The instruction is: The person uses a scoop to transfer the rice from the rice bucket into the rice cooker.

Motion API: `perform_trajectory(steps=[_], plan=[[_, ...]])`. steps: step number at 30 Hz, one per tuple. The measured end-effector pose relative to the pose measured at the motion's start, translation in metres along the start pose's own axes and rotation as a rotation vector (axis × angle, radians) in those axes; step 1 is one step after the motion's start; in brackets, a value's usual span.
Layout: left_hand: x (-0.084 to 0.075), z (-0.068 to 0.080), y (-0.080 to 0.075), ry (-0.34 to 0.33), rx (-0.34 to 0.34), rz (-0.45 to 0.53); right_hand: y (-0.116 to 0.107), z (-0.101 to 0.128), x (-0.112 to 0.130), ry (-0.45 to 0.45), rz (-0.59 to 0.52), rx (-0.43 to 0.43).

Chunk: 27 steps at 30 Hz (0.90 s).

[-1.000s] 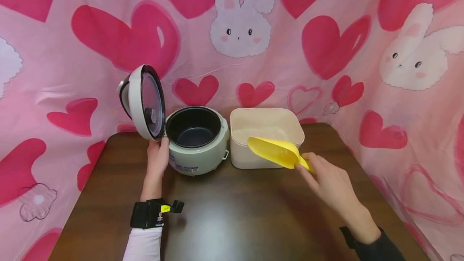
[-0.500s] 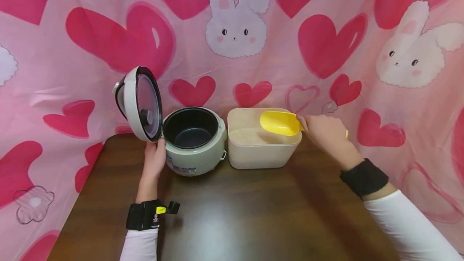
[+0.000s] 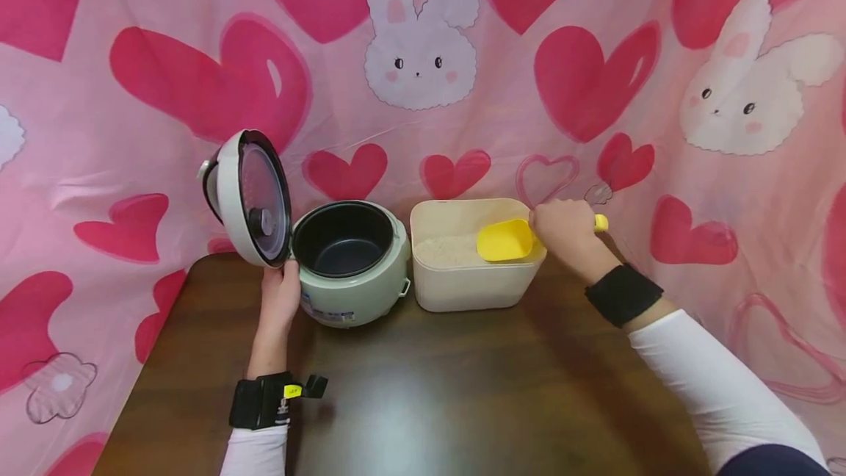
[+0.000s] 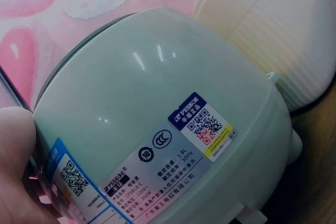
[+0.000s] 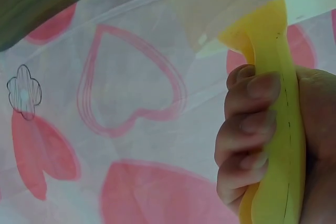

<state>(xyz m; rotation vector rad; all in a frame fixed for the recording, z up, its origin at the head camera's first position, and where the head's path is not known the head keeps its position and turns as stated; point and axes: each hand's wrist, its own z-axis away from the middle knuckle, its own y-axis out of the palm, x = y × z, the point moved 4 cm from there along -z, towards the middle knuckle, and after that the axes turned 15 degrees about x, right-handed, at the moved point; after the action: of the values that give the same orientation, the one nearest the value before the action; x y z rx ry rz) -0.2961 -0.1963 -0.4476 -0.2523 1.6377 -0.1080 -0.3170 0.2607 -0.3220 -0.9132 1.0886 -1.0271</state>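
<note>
**Scoop in the rice, pot still bare**

Pink heart-and-bunny cloth point(image 3: 423, 123) behind, dark wood table point(image 3: 423, 388) below. On it, side by side and nearly touching: pale green cooker point(image 3: 350, 263), lid point(image 3: 247, 197) swung up at its left, and cream bin point(image 3: 476, 263) of rice point(image 3: 446, 250).

Right hand point(image 3: 562, 230) wrapped tight round handle of yellow scoop point(image 3: 505, 241), fingers point(image 5: 252, 129) curled fully over it; bowl of scoop dipped inside bin, down at the rice. Left hand point(image 3: 280, 296) laid against cooker's side below the lid; curl of its fingers impossible to tell.

Judged so far: lid open, scoop at the rice. Left undone: black inner pot point(image 3: 344, 237) shows no rice.

Scoop: smooth plastic, bright yellow, rounded bowl, empty as far as visible.
</note>
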Motion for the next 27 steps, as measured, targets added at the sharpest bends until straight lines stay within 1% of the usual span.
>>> perform_trajectory(steps=[4,7,11,15,20,22,27], plan=[[0.001,0.001,-0.004,-0.001,-0.006,-0.021,0.008,-0.002,0.008,-0.008,-0.004,0.015],[0.001,0.002,-0.006,-0.006,-0.012,-0.071,0.013,-0.004,0.013,-0.024,-0.004,0.028],[-0.002,0.003,-0.008,-0.02,-0.009,-0.155,0.015,-0.009,0.017,-0.043,-0.056,0.048],[-0.003,0.002,-0.008,-0.007,0.037,-0.2,0.02,-0.018,0.022,-0.067,-0.13,0.075],[-0.003,-0.002,-0.007,0.042,0.09,-0.193,0.026,-0.03,0.031,-0.091,-0.193,0.112],[-0.003,-0.004,-0.007,0.055,0.1,-0.193,0.028,-0.033,0.035,-0.104,-0.206,0.123],[-0.004,-0.005,-0.008,0.082,0.135,-0.235,0.03,-0.038,0.046,-0.125,-0.236,0.133]])
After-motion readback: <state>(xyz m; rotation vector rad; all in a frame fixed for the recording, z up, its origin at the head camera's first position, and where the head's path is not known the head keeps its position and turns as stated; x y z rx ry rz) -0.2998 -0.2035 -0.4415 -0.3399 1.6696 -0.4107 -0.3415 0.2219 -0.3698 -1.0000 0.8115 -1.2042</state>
